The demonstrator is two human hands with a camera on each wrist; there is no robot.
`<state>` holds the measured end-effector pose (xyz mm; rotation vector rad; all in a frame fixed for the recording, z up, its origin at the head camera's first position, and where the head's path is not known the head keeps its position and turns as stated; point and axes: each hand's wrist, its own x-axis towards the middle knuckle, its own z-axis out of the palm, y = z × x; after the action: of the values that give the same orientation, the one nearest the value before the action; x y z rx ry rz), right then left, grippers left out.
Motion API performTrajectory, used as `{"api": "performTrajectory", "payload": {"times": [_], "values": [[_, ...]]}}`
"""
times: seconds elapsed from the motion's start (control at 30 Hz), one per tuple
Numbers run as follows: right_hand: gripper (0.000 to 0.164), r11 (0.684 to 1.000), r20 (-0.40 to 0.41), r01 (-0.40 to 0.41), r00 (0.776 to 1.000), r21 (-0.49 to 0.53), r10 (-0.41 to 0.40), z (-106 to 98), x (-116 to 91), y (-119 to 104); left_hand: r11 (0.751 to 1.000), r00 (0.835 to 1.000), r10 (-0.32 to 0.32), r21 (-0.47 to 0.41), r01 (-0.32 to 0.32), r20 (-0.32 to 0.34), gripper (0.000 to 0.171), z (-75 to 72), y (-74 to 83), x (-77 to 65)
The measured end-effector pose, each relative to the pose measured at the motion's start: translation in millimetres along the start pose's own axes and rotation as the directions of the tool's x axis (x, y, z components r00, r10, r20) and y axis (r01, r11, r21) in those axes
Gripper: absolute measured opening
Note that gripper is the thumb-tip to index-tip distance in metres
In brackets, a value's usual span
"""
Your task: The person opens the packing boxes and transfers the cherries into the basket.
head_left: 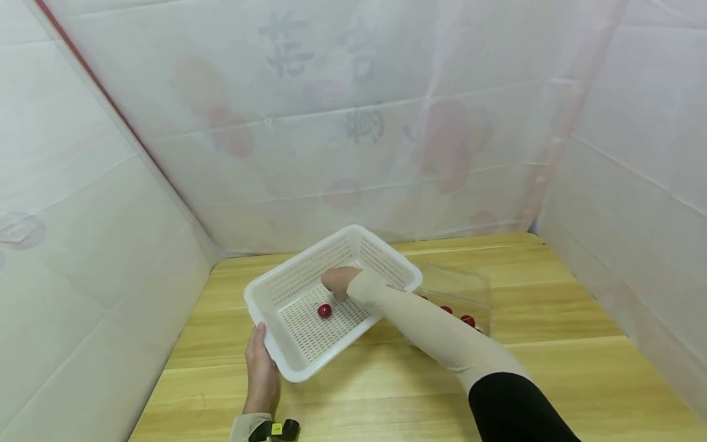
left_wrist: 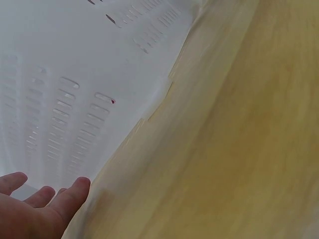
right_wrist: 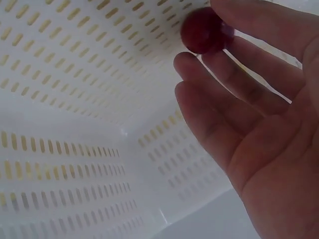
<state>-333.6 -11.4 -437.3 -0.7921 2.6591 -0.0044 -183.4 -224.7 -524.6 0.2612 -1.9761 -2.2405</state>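
Observation:
My left hand (head_left: 261,365) holds the white slotted plastic basket (head_left: 309,372) by its left rim, and its fingers lie along the outer wall in the left wrist view. The basket stands tilted over the wooden table. Inside it, my right hand (head_left: 339,280) reaches down from the right. In the right wrist view, thumb and fingertips pinch a dark red cherry (right_wrist: 202,31), while the remaining fingers are loosely extended. A cherry (head_left: 324,310) shows on the basket floor just below the right hand in the head view, where the fingertips are partly hidden.
A clear plastic box (head_left: 469,285) with several cherries (head_left: 467,320) sits right of the basket, partly behind the right forearm. The wooden table (head_left: 552,368) is enclosed at the back and sides by pale hanging sheets (head_left: 331,153).

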Motion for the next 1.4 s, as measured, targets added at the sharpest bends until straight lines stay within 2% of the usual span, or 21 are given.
{"api": "performTrajectory", "payload": {"times": [0.1,0.2,0.3,0.4,0.57,0.67,0.87,1.0,1.2,1.4], "values": [[0.027,1.0,-0.014,0.021,1.0,0.01,-0.021,-14,-11,-1,1.0,1.0,0.01,0.0,-0.01,0.002,0.064,-1.9,0.5,1.2],[0.036,0.996,-0.07,0.085,0.994,0.036,-0.082,-27,-25,4,1.0,1.0,0.014,0.001,-0.014,-0.002,0.064,-3.2,1.1,2.0],[0.037,0.984,-0.147,0.164,0.977,0.074,-0.152,-40,-47,11,1.0,1.0,0.0,0.005,0.0,-0.015,0.063,-3.5,2.0,0.9],[0.037,0.966,-0.243,0.224,0.952,0.131,-0.188,-48,-78,20,1.0,1.0,-0.015,0.013,0.015,-0.016,0.064,-3.4,3.1,-1.3],[0.039,0.943,-0.42,0.252,0.896,0.216,-0.143,-43,-141,44,1.0,1.0,-0.021,0.01,0.022,-0.009,0.064,-1.1,4.4,-3.6],[0.037,0.937,-0.468,0.225,0.88,0.265,-0.079,-27,-178,63,1.0,1.0,-0.027,0.013,0.027,-0.003,0.064,-0.1,3.0,-6.4],[0.032,0.939,-0.44,0.05,0.891,0.339,0.112,22,-234,105,0.999,1.0,-0.028,0.031,0.028,-0.008,0.065,-1.7,1.5,-15.0],[0.035,0.925,-0.363,-0.072,0.906,0.373,0.217,51,-259,124,0.999,1.0,-0.02,0.038,0.02,-0.007,0.065,-2.2,2.2,-17.1],[0.045,0.917,-0.284,-0.133,0.925,0.376,0.251,78,-283,132,0.998,1.0,-0.029,0.047,0.028,0.007,0.063,-1.2,2.5,-16.2],[0.047,0.918,-0.25,-0.156,0.933,0.364,0.258,91,-283,128,0.999,0.999,-0.04,0.036,0.04,0.001,0.064,-1.6,1.4,-15.3]]}}
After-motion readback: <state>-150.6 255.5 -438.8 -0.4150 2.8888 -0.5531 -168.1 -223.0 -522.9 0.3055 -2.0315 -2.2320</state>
